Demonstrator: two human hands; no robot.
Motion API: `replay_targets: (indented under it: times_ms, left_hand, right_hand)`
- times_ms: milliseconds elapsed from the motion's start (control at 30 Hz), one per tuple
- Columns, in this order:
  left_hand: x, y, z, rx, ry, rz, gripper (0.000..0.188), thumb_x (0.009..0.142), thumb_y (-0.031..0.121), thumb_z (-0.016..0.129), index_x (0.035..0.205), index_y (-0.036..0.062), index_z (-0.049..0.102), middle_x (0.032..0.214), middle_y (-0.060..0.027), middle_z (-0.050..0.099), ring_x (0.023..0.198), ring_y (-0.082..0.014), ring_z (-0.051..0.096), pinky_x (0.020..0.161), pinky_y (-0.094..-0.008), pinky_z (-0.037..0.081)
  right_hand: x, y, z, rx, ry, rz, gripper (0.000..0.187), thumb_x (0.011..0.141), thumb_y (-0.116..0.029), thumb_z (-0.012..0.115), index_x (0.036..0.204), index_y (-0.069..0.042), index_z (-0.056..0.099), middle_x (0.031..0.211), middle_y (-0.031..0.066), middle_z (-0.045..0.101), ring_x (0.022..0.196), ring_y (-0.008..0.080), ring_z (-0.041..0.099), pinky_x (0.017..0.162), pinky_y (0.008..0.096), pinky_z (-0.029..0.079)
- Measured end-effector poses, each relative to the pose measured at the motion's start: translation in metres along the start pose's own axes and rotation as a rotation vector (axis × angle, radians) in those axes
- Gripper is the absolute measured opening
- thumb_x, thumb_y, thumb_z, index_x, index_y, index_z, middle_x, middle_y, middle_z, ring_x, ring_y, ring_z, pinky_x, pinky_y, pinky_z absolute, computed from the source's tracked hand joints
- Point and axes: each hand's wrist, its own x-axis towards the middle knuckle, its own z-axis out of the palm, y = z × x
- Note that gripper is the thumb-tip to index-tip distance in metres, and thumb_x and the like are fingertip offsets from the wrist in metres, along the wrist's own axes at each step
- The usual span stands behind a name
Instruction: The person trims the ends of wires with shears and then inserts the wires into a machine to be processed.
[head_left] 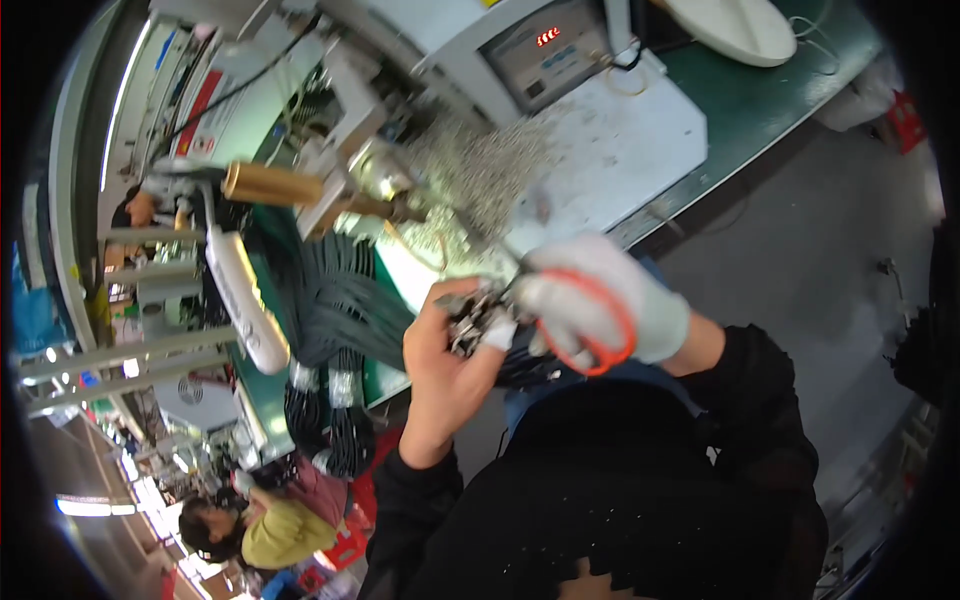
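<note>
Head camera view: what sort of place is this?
Probably a factory workshop: a green bench carries a machine with a red-lit display, bundled dark cables lie beside it, and another person in a yellow top is in the background.

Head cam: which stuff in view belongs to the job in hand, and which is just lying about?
In the job:
left hand, gripping a black-and-silver bundle
gloved right hand, holding red-handled scissors
dark cables on the bench, probably

Apparently just lying about:
white dish, upper right
spread of pale bits
</note>
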Motion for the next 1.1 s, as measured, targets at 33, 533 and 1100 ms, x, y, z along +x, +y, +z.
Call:
replay_targets:
  times_ms: [33, 533, 1100]
  left_hand:
    - [0.003, 0.004, 0.003, -0.007, 0.017, 0.069, 0.018, 0.078, 0.000, 0.066, 0.091, 0.0011, 0.053, 0.074, 0.0006, 0.057, 0.066, -0.0012, 0.048, 0.059, -0.0159, 0.040]
    - [-0.006, 0.001, -0.005, -0.205, 0.198, -0.094, 0.017, 0.076, -0.001, 0.068, 0.086, 0.0019, 0.054, 0.073, 0.0016, 0.056, 0.063, -0.0011, 0.048, 0.056, -0.0174, 0.039]
    - [-0.007, -0.015, -0.024, -0.132, 0.080, -0.273, 0.015, 0.074, -0.002, 0.068, 0.082, 0.0015, 0.056, 0.068, 0.0035, 0.055, 0.060, -0.0018, 0.048, 0.055, -0.0169, 0.039]
  right_hand:
    - [-0.003, -0.003, 0.000, 0.015, -0.032, 0.016, 0.019, 0.079, -0.016, 0.063, 0.072, -0.001, 0.053, 0.050, 0.0104, 0.051, 0.039, 0.0241, 0.051, 0.044, 0.0303, 0.044]
    - [0.003, 0.036, 0.025, -1.212, 0.352, -0.716, 0.012, 0.075, -0.009, 0.064, 0.075, -0.002, 0.054, 0.056, 0.0098, 0.050, 0.048, 0.0279, 0.052, 0.047, 0.0311, 0.042]
    - [0.022, 0.057, 0.025, -1.164, 0.449, -0.836, 0.010, 0.075, -0.009, 0.063, 0.076, -0.002, 0.056, 0.056, 0.0100, 0.049, 0.045, 0.0263, 0.049, 0.045, 0.0313, 0.039]
